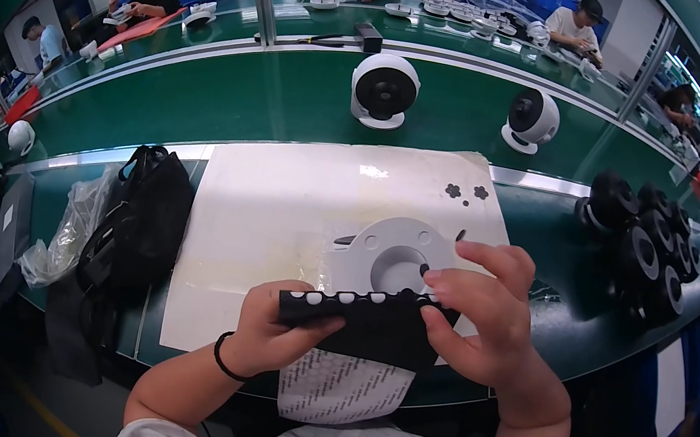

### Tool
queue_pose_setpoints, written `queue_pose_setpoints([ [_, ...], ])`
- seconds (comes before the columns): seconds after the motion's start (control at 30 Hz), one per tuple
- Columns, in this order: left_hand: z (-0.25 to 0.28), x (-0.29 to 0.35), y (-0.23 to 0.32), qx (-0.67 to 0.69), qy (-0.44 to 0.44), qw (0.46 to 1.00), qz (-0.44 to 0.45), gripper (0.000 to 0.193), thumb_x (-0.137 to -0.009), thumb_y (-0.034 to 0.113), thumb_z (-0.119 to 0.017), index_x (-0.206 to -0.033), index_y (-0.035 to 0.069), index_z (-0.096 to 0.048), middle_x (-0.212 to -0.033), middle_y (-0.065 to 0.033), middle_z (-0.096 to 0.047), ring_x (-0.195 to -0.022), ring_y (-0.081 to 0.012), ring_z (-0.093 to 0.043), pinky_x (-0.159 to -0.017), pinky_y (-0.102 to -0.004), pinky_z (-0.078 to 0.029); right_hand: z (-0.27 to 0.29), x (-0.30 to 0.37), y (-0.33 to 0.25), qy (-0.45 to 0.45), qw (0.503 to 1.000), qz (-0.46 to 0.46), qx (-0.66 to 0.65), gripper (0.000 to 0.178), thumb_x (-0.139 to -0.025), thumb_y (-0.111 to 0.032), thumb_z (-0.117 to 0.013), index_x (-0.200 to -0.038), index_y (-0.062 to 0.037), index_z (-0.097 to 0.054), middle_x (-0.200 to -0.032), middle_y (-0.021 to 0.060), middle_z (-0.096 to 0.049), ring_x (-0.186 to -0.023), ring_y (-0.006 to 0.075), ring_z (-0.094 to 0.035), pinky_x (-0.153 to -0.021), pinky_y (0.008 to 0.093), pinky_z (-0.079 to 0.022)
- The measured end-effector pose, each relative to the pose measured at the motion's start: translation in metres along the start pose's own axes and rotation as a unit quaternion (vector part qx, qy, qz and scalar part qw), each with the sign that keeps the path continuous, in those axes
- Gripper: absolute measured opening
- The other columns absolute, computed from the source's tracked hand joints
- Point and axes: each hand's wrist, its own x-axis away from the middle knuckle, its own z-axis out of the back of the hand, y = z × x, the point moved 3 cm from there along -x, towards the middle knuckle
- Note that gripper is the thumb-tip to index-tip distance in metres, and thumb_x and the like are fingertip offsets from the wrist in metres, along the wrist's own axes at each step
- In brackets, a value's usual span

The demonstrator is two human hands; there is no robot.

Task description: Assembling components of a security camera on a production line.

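Currently, left fingers (313, 333) grip black sheet (380, 338); black bag (146, 215), contents hidden.

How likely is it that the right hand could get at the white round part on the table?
Quite likely yes: the right hand is close to the white round part, whose far side is uncovered. The black sheet in the left hand hides its near edge from this view, though.

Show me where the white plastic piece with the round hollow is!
In the head view, the white plastic piece lies just right of centre on the off-white sheet, beyond the black sheet edged with white dots in the left hand.
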Motion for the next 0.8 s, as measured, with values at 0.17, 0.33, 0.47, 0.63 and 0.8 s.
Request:
queue_pose_setpoints([
  [0.17,0.005,0.001,0.001,0.005,0.009,1.000,0.002,0.009,-0.069,0.001,-0.068,-0.074,0.000,-0.061,-0.058,-0.0052,-0.053,-0.049,-0.0134,-0.049,-0.046,-0.0251,-0.037,-0.007,-0.004,-0.004,0.012,0.999,-0.009,0.034,0.015,-0.063,-0.012,-0.068,-0.075,-0.0155,-0.059,-0.108,-0.0017,-0.056,-0.112,0.0218,-0.044,-0.092,0.0393,-0.027],
  [0.33,0.007,0.003,-0.002,0.016,0.005,1.000,0.011,0.010,-0.069,0.000,-0.069,-0.071,0.000,-0.059,-0.058,-0.0053,-0.053,-0.049,-0.0131,-0.049,-0.046,-0.0251,-0.038,-0.007,0.001,-0.005,0.002,0.997,0.076,-0.010,0.017,-0.060,-0.015,-0.070,-0.072,-0.0187,-0.059,-0.109,-0.0025,-0.055,-0.112,0.0231,-0.043,-0.094,0.0390,-0.026],
  [0.47,0.007,0.003,-0.004,0.030,-0.049,0.998,0.021,0.011,-0.068,-0.007,-0.064,-0.073,-0.001,-0.056,-0.062,-0.0026,-0.055,-0.056,-0.0086,-0.051,-0.050,-0.0234,-0.039,-0.008,0.002,0.007,0.071,0.993,-0.013,-0.095,0.012,-0.062,-0.014,-0.070,-0.070,-0.0139,-0.060,-0.110,0.0047,-0.054,-0.114,0.0300,-0.042,-0.095,0.0414,-0.030],
  [0.63,-0.003,-0.002,0.002,-0.030,-0.117,0.986,-0.114,0.011,-0.068,0.005,-0.069,-0.071,0.006,-0.059,-0.059,-0.0061,-0.053,-0.052,-0.0228,-0.053,-0.047,-0.0300,-0.038,-0.024,-0.014,0.042,0.050,0.971,-0.147,-0.183,0.008,-0.069,-0.010,-0.065,-0.075,-0.0084,-0.061,-0.118,0.0109,-0.047,-0.121,0.0324,-0.033,-0.098,0.0424,-0.028],
  [0.8,-0.006,0.001,-0.003,-0.043,-0.121,0.984,-0.126,0.013,-0.068,0.008,-0.069,-0.077,0.007,-0.061,-0.062,-0.0057,-0.054,-0.054,-0.0225,-0.054,-0.049,-0.0301,-0.039,-0.037,-0.011,0.048,0.006,0.957,-0.195,-0.214,0.010,-0.071,-0.010,-0.064,-0.080,-0.0085,-0.060,-0.119,0.0110,-0.046,-0.122,0.0306,-0.032,-0.099,0.0407,-0.026],
])
